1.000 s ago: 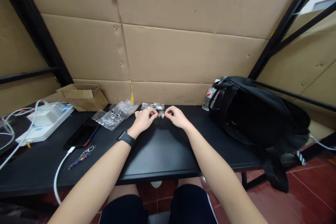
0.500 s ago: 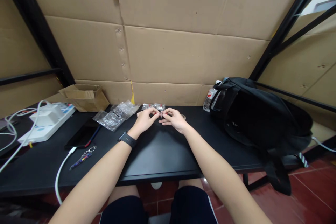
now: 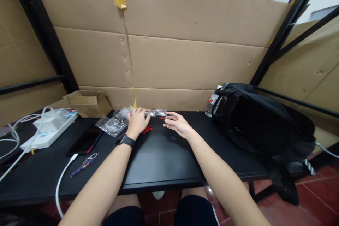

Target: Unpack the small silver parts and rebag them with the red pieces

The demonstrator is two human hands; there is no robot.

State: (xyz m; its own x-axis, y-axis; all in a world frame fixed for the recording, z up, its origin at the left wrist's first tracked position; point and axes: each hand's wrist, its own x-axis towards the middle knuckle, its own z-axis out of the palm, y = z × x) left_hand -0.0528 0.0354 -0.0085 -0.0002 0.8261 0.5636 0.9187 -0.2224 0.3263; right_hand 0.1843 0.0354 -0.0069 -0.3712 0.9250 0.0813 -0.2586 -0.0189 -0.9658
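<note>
1. Head view, right side: the right hand (image 3: 178, 124) has its thumb and fingertips closed in a narrow pinch on a small shiny piece (image 3: 166, 116), just above the black desk (image 3: 164, 164). A light, steady grip should serve best, since something this small could slip out.
2. Beside that pinch shows a red loop (image 3: 161, 117). It is best kept in front of the fingertips, where it can be seen.
3. Head view, left side: the left hand (image 3: 137, 122) is palm down with bent fingers, beside the clear bags (image 3: 112, 126). Its fingertips are partly hidden, so I cannot tell whether they hold anything.
4. The knotted red cord (image 3: 147, 130) lies on the desk just beside the left hand; lifting those fingers rather than dragging them would avoid snagging it.
5. Small clear packets (image 3: 161, 112) lie behind, between the hands; careful fingertips would avoid nudging them.
</note>
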